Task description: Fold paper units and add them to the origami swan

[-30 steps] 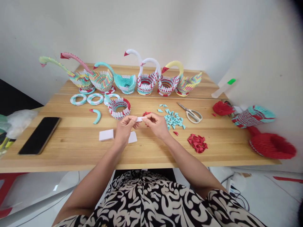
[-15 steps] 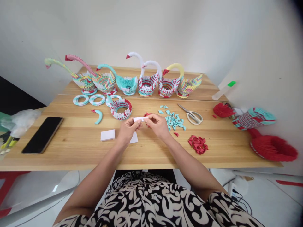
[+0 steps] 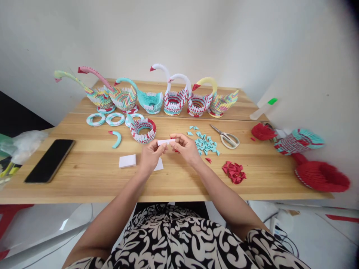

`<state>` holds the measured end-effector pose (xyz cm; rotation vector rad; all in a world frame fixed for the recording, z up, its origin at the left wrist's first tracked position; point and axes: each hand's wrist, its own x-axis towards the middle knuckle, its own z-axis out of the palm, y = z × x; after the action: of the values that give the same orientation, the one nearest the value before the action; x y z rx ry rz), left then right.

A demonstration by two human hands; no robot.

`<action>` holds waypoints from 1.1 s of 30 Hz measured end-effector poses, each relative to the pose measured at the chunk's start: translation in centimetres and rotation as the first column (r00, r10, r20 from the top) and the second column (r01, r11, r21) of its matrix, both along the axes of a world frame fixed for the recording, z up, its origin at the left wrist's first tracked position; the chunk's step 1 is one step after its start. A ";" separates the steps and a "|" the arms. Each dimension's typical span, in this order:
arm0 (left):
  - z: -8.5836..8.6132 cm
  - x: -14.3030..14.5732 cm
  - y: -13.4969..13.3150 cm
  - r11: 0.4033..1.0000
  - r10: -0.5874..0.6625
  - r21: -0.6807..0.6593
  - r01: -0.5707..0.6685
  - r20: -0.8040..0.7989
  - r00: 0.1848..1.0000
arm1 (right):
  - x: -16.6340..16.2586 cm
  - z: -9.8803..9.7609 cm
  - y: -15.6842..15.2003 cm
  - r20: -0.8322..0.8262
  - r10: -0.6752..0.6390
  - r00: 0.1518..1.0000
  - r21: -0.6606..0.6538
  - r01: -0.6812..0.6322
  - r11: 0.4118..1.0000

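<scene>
A narrow strip of folded white paper is pinched between my two hands above the middle of the table. My left hand grips its left end with thumb and fingers. At the other end, my right hand closes on it the same way. Partly behind my left wrist lies a loose white sheet, and a stack of white paper is to its left. Red folded pieces beyond my right hand are mostly hidden by it. A round basket of folded paper stands just past my left hand.
Turquoise triangles, red triangles and scissors lie to the right. Paper swans line the back. Turquoise-and-white rings, a curved turquoise neck and a phone are left. A red paper basket sits at the right edge.
Both hands keep hold of the white paper, which stays nearly in place and looks slightly narrower. The view has shifted very slightly.
</scene>
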<state>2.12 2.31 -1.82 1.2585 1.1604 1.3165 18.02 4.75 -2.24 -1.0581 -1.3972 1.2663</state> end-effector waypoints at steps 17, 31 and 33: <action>0.9 -1.3 0.2 0.970 -0.202 -0.108 0.219 0.145 0.968 | 2.8 1.2 1.0 0.347 -0.294 0.891 0.631 0.010 0.776; 0.7 -1.1 0.4 0.946 -0.206 -0.209 0.249 0.208 0.956 | 2.0 1.6 0.2 0.512 -0.244 0.824 0.792 -0.342 0.506; 0.8 -1.0 0.3 0.947 -0.214 -0.208 0.247 0.168 0.962 | 2.0 1.4 0.3 0.506 -0.224 0.833 0.792 -0.346 0.503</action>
<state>1.15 2.63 -1.00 1.0786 0.9971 1.0499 19.98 5.02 -0.79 -0.6179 -2.1946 0.0827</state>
